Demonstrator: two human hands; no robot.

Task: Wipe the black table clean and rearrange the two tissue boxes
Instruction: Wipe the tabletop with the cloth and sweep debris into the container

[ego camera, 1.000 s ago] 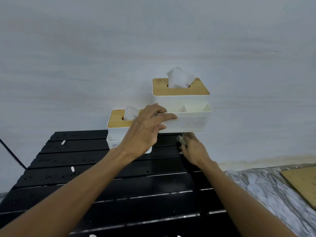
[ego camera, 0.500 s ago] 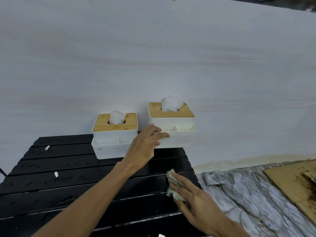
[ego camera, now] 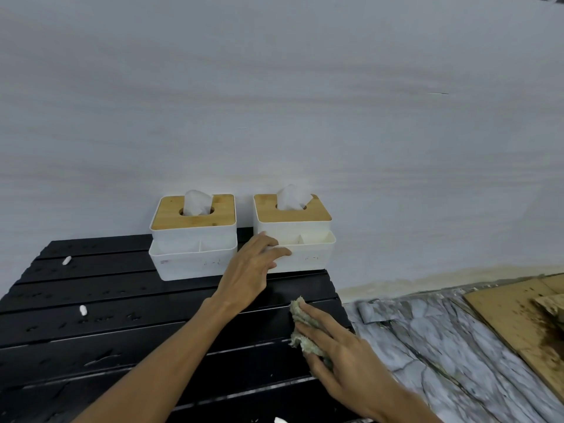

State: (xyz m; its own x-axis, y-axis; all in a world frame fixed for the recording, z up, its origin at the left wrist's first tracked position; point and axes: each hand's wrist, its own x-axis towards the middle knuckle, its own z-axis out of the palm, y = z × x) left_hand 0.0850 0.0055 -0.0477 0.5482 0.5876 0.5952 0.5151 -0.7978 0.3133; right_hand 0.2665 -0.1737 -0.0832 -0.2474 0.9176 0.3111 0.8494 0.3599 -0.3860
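Two white tissue boxes with wooden lids stand side by side at the back of the black slatted table point(ego camera: 122, 337), against the wall. The left tissue box point(ego camera: 194, 239) stands free. My left hand point(ego camera: 250, 270) touches the front left corner of the right tissue box point(ego camera: 302, 236) with nearly straight fingers. My right hand point(ego camera: 338, 352) presses a crumpled greyish cloth point(ego camera: 300, 319) flat onto the table near its right edge.
Small white scraps point(ego camera: 83, 310) lie on the left part of the table, another scrap point(ego camera: 66, 260) lies farther back, and dark smears show on the slats. A marble-patterned sheet point(ego camera: 442, 346) and brown cardboard point(ego camera: 518, 319) lie on the floor to the right.
The right tissue box went from lifted to standing on the table beside the left one. My right hand with the cloth moved from under the box toward me along the table's right side.
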